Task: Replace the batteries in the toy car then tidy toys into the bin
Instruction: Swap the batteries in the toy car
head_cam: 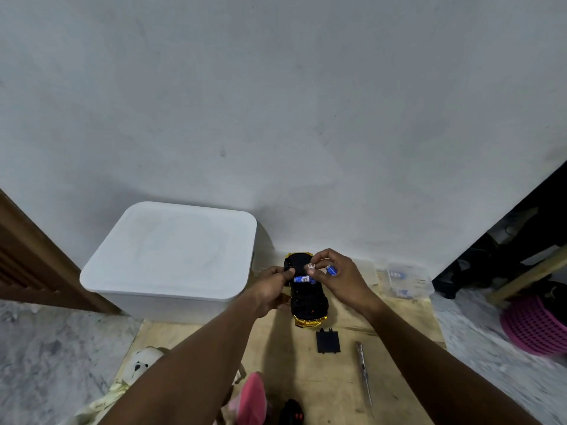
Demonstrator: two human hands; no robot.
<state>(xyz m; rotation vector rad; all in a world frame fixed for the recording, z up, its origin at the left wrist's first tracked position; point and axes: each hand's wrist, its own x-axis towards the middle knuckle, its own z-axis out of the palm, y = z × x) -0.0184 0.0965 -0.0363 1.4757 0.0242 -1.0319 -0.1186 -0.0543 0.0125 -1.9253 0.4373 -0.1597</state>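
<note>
The bin [171, 256] sits left of the overturned car [306, 296].

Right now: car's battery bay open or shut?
Open. The toy car lies underside up, a blue battery shows in its bay, and the black cover lies apart on the board.

A plain white wall [276, 102] meets a grey marbled floor [46, 348] with a pale wooden board [322, 391] on it, a brown slatted door [30, 256] left, a pink basket [534, 326] right.

Light was dim and even, everything slightly soft. A shadow lay beside the left hand [273, 286]; far edges bowed.
</note>
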